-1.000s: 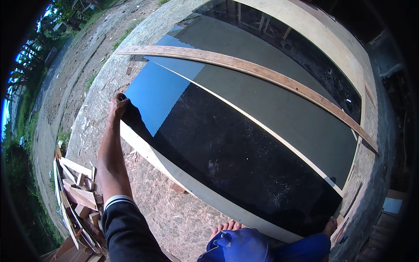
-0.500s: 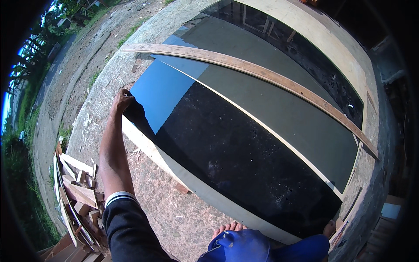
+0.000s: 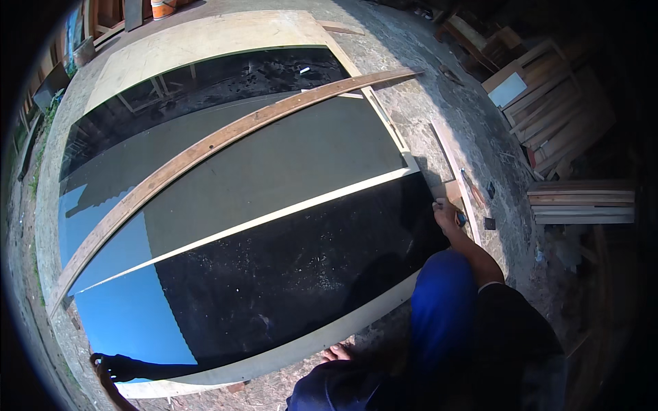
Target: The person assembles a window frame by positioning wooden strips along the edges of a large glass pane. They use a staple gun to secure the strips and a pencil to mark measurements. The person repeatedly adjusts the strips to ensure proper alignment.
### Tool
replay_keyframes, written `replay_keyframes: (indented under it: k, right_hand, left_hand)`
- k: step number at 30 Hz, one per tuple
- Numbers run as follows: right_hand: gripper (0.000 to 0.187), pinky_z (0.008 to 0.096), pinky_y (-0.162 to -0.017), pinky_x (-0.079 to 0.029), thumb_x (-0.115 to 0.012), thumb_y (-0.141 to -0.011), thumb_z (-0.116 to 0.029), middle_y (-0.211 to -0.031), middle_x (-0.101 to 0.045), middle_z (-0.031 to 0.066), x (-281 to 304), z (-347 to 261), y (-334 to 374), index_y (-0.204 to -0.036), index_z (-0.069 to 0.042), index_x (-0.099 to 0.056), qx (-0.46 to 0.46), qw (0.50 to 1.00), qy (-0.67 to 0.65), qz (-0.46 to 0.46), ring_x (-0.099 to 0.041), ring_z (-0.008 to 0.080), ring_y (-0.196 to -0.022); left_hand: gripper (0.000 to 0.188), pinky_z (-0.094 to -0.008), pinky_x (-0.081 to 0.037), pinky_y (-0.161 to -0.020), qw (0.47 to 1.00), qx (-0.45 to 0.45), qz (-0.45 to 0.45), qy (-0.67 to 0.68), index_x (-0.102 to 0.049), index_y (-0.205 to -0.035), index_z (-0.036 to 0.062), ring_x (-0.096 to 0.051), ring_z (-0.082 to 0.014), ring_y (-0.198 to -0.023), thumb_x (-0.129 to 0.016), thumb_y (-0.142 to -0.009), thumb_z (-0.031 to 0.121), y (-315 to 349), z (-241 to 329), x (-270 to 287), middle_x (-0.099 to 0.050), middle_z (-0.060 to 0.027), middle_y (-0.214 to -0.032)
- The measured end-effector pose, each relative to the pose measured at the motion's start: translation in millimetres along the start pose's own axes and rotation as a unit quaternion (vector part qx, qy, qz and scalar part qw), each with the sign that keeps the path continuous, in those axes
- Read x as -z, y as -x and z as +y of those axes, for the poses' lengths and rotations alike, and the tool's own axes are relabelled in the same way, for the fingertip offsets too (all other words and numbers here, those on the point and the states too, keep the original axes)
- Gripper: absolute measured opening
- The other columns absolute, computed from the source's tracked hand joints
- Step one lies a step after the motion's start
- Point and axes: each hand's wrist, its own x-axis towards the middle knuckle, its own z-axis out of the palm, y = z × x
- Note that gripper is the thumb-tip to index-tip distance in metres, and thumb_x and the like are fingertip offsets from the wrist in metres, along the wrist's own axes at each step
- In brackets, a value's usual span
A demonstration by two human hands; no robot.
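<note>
A large glossy black panel (image 3: 288, 274) with a pale rim lies flat on the stony ground in front of me. My left hand (image 3: 101, 364) reaches far out to the panel's near left corner and touches its edge; its fingers are too small to read. My right hand (image 3: 445, 214) rests at the panel's right edge, closed on a small blue object (image 3: 461, 219). A long wooden strip (image 3: 205, 147) lies bent across the panel, and a thin pale strip (image 3: 260, 219) crosses it lower down. My blue-clad knee (image 3: 445, 308) and a bare foot (image 3: 339, 353) sit by the near edge.
A pale plywood sheet (image 3: 205, 41) lies beyond the panel. Stacked boards (image 3: 581, 202) and wooden frames (image 3: 548, 103) stand at the right. Small wood pieces (image 3: 449, 190) and dark bits (image 3: 489, 222) lie near my right hand. An orange bucket (image 3: 164, 8) stands at the far edge.
The view has swung to the right, so the panel's right end and my right hand now show. My left hand stays at the panel's near left corner.
</note>
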Motion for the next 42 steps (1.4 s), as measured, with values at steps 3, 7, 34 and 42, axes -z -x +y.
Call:
replay_keyframes:
  k: [3,7,34,42]
  right_hand:
    - [0.038,0.0419,-0.093,-0.054,-0.070,-0.092,-0.025,-0.110,-0.072,0.0213,3,-11,4,-0.122,-0.001,-0.064,0.005,1.000,0.007,0.001,-0.070,0.0336,-0.104]
    - [0.040,0.0416,-0.099,-0.052,-0.067,-0.093,-0.026,-0.117,-0.070,0.0224,14,-25,13,-0.124,-0.001,-0.063,-0.009,0.999,-0.038,-0.019,-0.067,0.0349,-0.113]
    - [0.051,0.0503,-0.105,-0.043,-0.074,-0.081,-0.011,-0.125,-0.058,0.0187,103,209,37,-0.129,-0.009,-0.058,-0.011,0.998,0.052,0.017,-0.055,0.0387,-0.120]
    - [0.046,0.0496,-0.100,-0.045,-0.072,-0.082,-0.009,-0.122,-0.062,0.0184,126,236,21,-0.126,-0.010,-0.059,0.021,0.997,0.074,-0.007,-0.059,0.0381,-0.116]
  left_hand:
    - [0.042,-0.0378,-0.052,-0.085,0.990,-0.035,0.067,-0.116,-0.056,-0.130,0.0091,-0.063,-0.0247,-0.107,-0.070,-0.093,0.025,5,11,-1,-0.060,-0.0168,-0.128]
    - [0.045,-0.0405,-0.051,-0.089,0.953,-0.078,0.177,-0.235,-0.055,-0.134,0.0100,-0.061,-0.0265,-0.113,-0.068,-0.095,0.029,26,24,-8,-0.058,-0.0175,-0.132]
    - [0.046,-0.0559,-0.034,-0.116,0.746,-0.634,0.024,-0.201,-0.052,-0.148,0.0121,-0.039,-0.0390,-0.145,-0.055,-0.104,0.024,325,607,-231,-0.041,-0.0161,-0.160]
    - [0.054,-0.0527,-0.026,-0.120,0.579,-0.729,-0.207,-0.301,-0.051,-0.147,0.0099,-0.033,-0.0357,-0.148,-0.060,-0.099,0.033,512,722,-401,-0.036,-0.0141,-0.162]
